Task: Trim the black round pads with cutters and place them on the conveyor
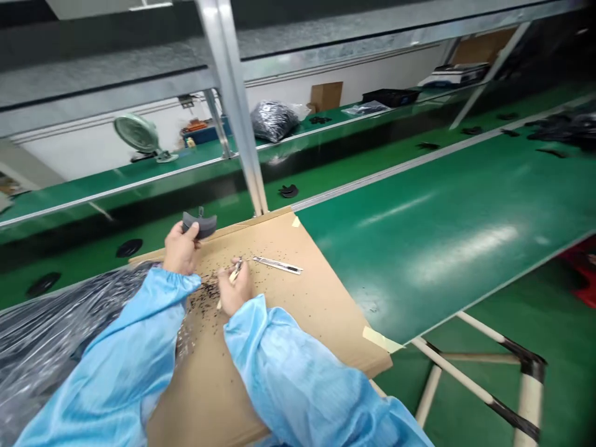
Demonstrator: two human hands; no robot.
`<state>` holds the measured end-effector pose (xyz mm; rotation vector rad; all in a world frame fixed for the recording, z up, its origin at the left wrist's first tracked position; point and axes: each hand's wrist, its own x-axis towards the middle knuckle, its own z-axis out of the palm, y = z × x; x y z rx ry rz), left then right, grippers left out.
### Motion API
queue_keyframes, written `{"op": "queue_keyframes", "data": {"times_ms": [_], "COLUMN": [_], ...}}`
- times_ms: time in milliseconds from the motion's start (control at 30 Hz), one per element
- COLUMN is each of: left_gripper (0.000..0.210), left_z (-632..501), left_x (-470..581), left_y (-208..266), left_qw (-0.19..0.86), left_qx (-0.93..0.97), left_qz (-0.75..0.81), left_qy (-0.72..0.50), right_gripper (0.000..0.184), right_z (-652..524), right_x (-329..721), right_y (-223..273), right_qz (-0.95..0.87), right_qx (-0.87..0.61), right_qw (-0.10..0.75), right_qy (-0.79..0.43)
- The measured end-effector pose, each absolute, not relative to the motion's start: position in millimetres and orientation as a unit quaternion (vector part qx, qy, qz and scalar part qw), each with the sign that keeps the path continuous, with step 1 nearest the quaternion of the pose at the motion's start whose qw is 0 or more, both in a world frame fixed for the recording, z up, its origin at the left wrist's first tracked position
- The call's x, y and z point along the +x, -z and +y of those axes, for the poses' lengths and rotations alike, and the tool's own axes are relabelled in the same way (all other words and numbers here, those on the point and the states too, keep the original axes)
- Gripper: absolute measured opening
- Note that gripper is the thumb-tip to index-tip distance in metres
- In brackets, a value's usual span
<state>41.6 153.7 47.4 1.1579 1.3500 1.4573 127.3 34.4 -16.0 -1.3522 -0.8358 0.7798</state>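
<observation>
My left hand (180, 249) is closed on a dark grey curved plastic part (200, 226), raised above the cardboard (298, 316), with a thin loop standing up from its top edge. Lower and to the right, my right hand (236, 290) grips nippers (234, 273) with pale handles and a metal tip; the fingers hide much of them. Many tiny black scraps (205, 297) lie scattered on the cardboard between and below my hands. A slim utility knife (278, 265) rests just right of my right hand, touching neither hand.
A clear plastic bag of dark parts (84, 316) lies on the left. A green conveyor belt (419, 230) runs off to the right. A metal post (239, 105) rises behind the cardboard. Black parts (288, 191) lie beyond it, and a fan (139, 135) stands on the shelf.
</observation>
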Motion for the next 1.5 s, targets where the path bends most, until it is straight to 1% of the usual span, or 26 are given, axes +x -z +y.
{"op": "queue_keyframes", "data": {"times_ms": [67, 133, 233, 300, 367, 467, 567, 700, 967, 1500], "left_gripper": [0.029, 0.03, 0.036, 0.041, 0.039, 0.03, 0.017, 0.018, 0.034, 0.035], "left_z": [109.3, 71.4, 35.6, 26.2, 25.2, 29.5, 31.7, 30.1, 30.4, 29.1], "left_x": [25.6, 11.6, -6.3, -15.6, -22.1, -26.2, -25.9, -24.9, -25.3, -24.2], "left_y": [-48.1, -40.6, -20.9, -8.8, -1.1, 2.1, 1.3, 0.4, 1.9, 2.9], "left_qw": [0.488, 0.553, 0.61, 0.619, 0.627, 0.66, 0.689, 0.701, 0.696, 0.699], "left_qx": [0.411, 0.378, 0.32, 0.277, 0.247, 0.228, 0.219, 0.226, 0.226, 0.242], "left_qz": [0.498, 0.469, 0.422, 0.394, 0.368, 0.332, 0.331, 0.348, 0.347, 0.339], "left_qy": [-0.588, -0.576, -0.589, -0.619, -0.64, -0.635, -0.607, -0.579, -0.587, -0.581], "right_gripper": [0.034, 0.038, 0.038, 0.034, 0.033, 0.037, 0.039, 0.039, 0.041, 0.04], "right_z": [34.7, 33.7, 29.6, 26.2, 23.3, 21.1, 21.0, 22.1, 22.3, 20.2], "right_x": [128.9, 130.4, 132.6, 133.8, 134.8, 135.5, 136.0, 137.1, 136.7, 136.6], "right_y": [17.3, 17.7, 16.9, 15.9, 15.0, 14.5, 15.6, 17.7, 16.7, 13.5], "right_qz": [-0.386, -0.414, -0.503, -0.585, -0.666, -0.742, -0.764, -0.765, -0.779, -0.774], "right_qx": [-0.576, -0.553, -0.517, -0.494, -0.478, -0.474, -0.481, -0.496, -0.488, -0.497], "right_qw": [0.64, 0.645, 0.634, 0.602, 0.545, 0.458, 0.419, 0.405, 0.389, 0.389], "right_qy": [-0.331, -0.325, -0.278, -0.226, -0.178, -0.125, -0.097, -0.075, -0.058, -0.055]}}
